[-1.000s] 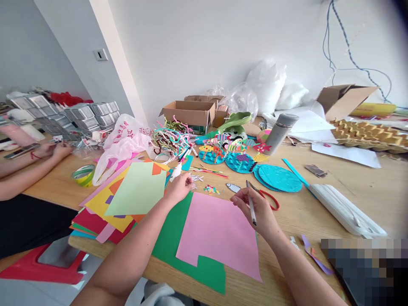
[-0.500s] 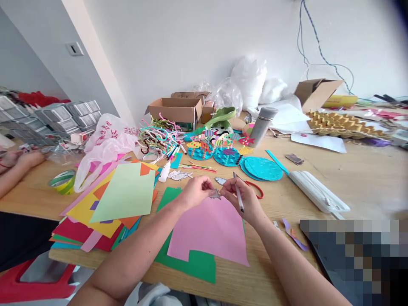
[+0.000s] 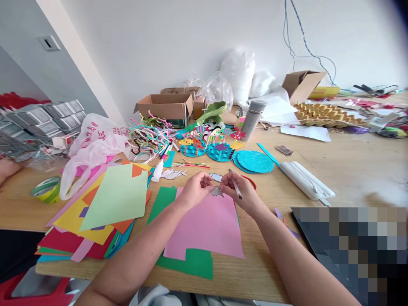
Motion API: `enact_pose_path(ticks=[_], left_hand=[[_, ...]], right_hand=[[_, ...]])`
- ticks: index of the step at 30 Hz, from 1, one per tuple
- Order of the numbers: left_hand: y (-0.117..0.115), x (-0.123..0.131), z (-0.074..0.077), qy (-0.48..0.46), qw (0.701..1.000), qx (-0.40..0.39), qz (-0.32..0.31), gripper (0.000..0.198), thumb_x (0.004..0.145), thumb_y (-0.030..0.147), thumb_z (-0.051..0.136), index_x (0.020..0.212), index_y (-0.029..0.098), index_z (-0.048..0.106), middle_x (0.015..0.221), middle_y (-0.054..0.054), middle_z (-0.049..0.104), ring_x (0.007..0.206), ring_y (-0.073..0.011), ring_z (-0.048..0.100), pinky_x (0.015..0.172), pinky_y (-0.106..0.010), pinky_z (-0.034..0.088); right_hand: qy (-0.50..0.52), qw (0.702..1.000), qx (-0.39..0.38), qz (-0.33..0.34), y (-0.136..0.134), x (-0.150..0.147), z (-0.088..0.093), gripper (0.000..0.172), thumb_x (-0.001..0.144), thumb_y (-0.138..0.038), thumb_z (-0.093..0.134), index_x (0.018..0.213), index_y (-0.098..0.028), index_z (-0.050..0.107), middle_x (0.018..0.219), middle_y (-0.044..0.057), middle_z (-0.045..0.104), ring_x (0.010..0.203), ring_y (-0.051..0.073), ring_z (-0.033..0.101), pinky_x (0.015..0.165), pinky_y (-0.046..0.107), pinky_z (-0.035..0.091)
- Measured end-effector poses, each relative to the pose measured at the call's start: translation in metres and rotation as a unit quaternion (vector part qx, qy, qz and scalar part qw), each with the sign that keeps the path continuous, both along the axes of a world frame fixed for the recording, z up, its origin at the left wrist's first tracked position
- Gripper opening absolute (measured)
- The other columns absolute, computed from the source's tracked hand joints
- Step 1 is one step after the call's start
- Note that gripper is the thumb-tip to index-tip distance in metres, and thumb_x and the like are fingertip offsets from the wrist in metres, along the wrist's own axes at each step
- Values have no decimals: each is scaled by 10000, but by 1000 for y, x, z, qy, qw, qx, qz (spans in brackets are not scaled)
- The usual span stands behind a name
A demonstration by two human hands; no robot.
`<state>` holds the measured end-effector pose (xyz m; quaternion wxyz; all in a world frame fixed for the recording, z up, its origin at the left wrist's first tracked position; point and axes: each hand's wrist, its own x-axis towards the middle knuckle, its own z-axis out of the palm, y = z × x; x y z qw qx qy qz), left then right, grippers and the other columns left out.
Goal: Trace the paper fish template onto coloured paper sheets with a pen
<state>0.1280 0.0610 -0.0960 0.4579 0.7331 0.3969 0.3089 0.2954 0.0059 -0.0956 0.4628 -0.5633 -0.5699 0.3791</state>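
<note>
A small grey paper cutout (image 3: pixel 217 192) with a jagged edge sits between my two hands, over the upper part of a pink paper sheet (image 3: pixel 204 229). The fingers of my left hand (image 3: pixel 198 189) are closed in a pinch at its left side. My right hand (image 3: pixel 244 191) is closed with a pen (image 3: pixel 236 188) held slanting in it, its fingertips at the cutout's right side. Just beyond the fingers lies a fish cutout (image 3: pixel 216 177). Red-handled scissors (image 3: pixel 250 182) are partly hidden behind my right hand. A green sheet (image 3: pixel 199 265) lies beneath the pink one.
Coloured papers (image 3: pixel 117 195) are stacked at left near a tape roll (image 3: pixel 46 189). A glue bottle (image 3: pixel 157 171), blue discs (image 3: pixel 255 162) and decorated fish models (image 3: pixel 219 146) stand beyond my hands. At right are a white case (image 3: pixel 306 180) and a grey flask (image 3: pixel 254 119). Another person's hand (image 3: pixel 8 168) shows far left.
The view has swung slightly right, so the table things sit further left. My fingers have shifted a little on the grey cutout, and it now shows at a different angle. The pen stays in my right hand.
</note>
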Motion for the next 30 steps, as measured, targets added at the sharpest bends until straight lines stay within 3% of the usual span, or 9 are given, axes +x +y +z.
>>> enact_pose_path(ticks=[2, 5, 8, 14, 24, 30], left_hand=[[-5, 0, -5, 32, 991, 128, 25, 190, 748, 79, 661, 895, 170, 581, 877, -26, 636, 790, -155, 585, 700, -276, 471], [-17, -2, -12, 104, 942, 318, -4, 111, 832, 81, 565, 872, 176, 606, 899, -51, 634, 906, -206, 562, 802, -345, 467], [-29, -1, -19, 170, 898, 399, -72, 193, 875, 72, 462, 912, 152, 632, 963, -82, 639, 956, -224, 554, 857, -375, 466], [-41, 5, -26, 245, 864, 411, -154, 324, 889, 73, 410, 1168, 107, 572, 1126, -114, 617, 1074, -220, 542, 917, -360, 474], [-40, 6, -33, 310, 830, 424, -189, 311, 859, 71, 458, 1144, 83, 580, 1140, -112, 622, 1028, -221, 559, 930, -343, 434], [-42, 7, -33, 341, 809, 442, -184, 302, 878, 87, 448, 1154, 73, 568, 1121, -124, 626, 1013, -228, 563, 891, -353, 438]], right_hand=[[-19, 1000, -20, -12, 2, 7, -4, 230, 700, -358, 660, 762, -201, 505, 619, -32, 518, 545, 109, 459, 501, 238, 343], [-74, 996, -45, -24, 7, 19, -15, 175, 666, -299, 645, 731, -194, 522, 579, -36, 522, 523, 108, 464, 479, 230, 336], [-117, 992, -47, -23, 10, 27, -25, 154, 630, -242, 642, 716, -195, 523, 582, -30, 550, 521, 113, 487, 484, 231, 363], [-229, 971, -34, -52, 11, 25, -34, 143, 613, -152, 618, 700, -202, 515, 635, -4, 599, 560, 127, 522, 495, 225, 357], [-310, 949, -34, -35, 7, 17, -33, 114, 669, -143, 541, 746, -213, 495, 663, 14, 618, 572, 151, 538, 509, 240, 331], [-290, 951, 32, -101, 8, 30, -24, 32, 736, -214, 515, 766, -215, 503, 708, 26, 640, 616, 156, 562, 569, 254, 384]])
